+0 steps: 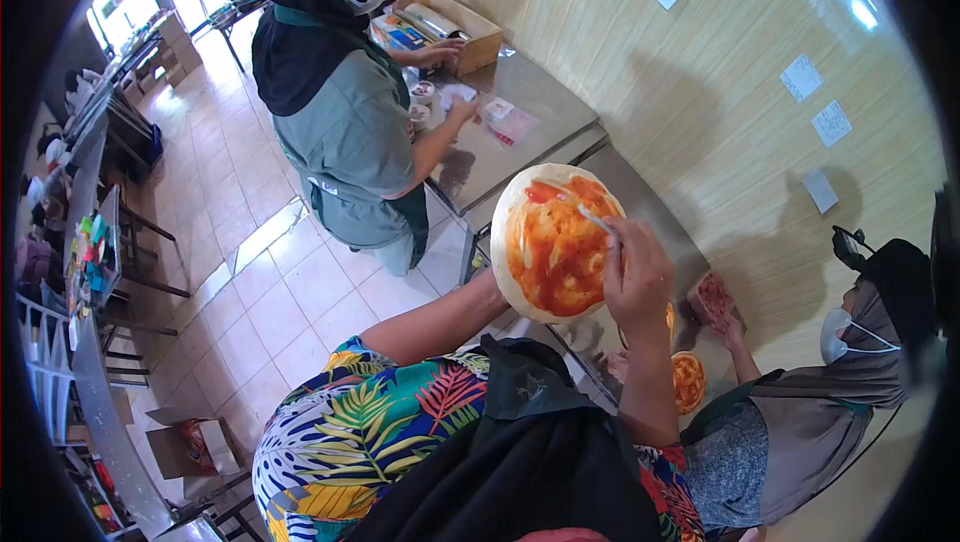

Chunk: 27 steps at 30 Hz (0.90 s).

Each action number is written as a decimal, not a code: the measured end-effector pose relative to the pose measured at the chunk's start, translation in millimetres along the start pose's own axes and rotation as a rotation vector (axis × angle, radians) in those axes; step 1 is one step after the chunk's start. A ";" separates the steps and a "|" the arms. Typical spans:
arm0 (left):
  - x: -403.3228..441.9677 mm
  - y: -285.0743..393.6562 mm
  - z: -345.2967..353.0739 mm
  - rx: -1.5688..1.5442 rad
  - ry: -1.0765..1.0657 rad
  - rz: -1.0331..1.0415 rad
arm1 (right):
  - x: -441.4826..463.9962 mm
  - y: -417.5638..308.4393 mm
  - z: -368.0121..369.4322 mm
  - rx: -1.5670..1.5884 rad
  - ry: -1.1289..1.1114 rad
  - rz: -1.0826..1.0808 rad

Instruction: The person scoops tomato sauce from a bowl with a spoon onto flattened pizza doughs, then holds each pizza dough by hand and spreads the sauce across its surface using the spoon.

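Observation:
A round flat dough base (pixel 510 287) with red-orange sauce (pixel 550 252) spread over most of it is held up in front of me. My left hand (pixel 492 290) supports it from below at its lower left edge, its fingers hidden under the dough. The fingers of my right hand (pixel 638 267) are closed round the handle of a metal spoon (pixel 597 220), whose far end touches the sauce near the top right of the dough.
A co-worker (pixel 340 142) stands at the upper left by a steel table (pixel 530 92) with a wooden box (pixel 485 37). Another co-worker (pixel 800 422) at the right reaches toward a tray of reddish topping (pixel 712 300), near a sauced dough round (pixel 688 382).

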<state>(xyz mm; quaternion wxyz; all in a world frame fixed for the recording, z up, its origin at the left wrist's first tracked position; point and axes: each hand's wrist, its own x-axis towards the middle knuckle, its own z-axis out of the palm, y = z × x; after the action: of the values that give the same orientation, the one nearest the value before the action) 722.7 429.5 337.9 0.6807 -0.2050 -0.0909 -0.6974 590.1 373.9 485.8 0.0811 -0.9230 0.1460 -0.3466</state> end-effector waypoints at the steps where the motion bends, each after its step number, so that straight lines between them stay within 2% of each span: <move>1: -0.5 0.0 -0.9 0.002 0.004 0.006 | 1.8 -0.6 -0.9 0.004 0.050 -0.028; 3: -1.4 -0.6 -5.1 0.012 0.016 0.014 | -0.2 -0.3 -0.1 0.008 0.099 -0.041; 6: -1.9 -1.6 -7.5 0.028 0.029 0.016 | -1.2 1.8 -0.6 -0.009 0.023 0.029; 8: -1.7 -0.5 -10.1 0.036 0.037 0.019 | -1.4 -0.9 -8.8 0.175 0.017 0.202; 11: -4.1 1.1 -13.5 0.052 0.051 0.026 | -6.7 0.6 -8.5 0.239 -0.100 0.264; 15: -6.9 0.0 -14.8 0.070 0.071 0.034 | -0.8 12.9 14.4 0.176 -0.131 0.317; 17: -8.8 0.8 -16.2 0.085 0.085 0.037 | 2.7 23.5 19.2 0.031 -0.094 0.557; 21: -12.7 4.1 -22.6 0.121 0.114 0.054 | 0.4 18.4 18.3 0.165 -0.073 0.594; 23: -14.7 3.8 -25.0 0.139 0.127 0.051 | 3.3 -0.7 21.3 0.330 -0.119 0.535; 25: -12.9 -0.3 -21.0 0.144 0.126 0.055 | 10.7 -2.2 21.4 0.334 -0.111 0.513; 27: -9.4 -6.4 -11.4 0.157 0.090 0.080 | 11.8 10.8 25.0 0.126 -0.078 0.498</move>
<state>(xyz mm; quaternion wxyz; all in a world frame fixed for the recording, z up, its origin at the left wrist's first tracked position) 714.4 433.8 324.8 0.7252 -0.1229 -0.1061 -0.6691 612.8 361.1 471.8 0.2268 -0.8643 0.3438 -0.2885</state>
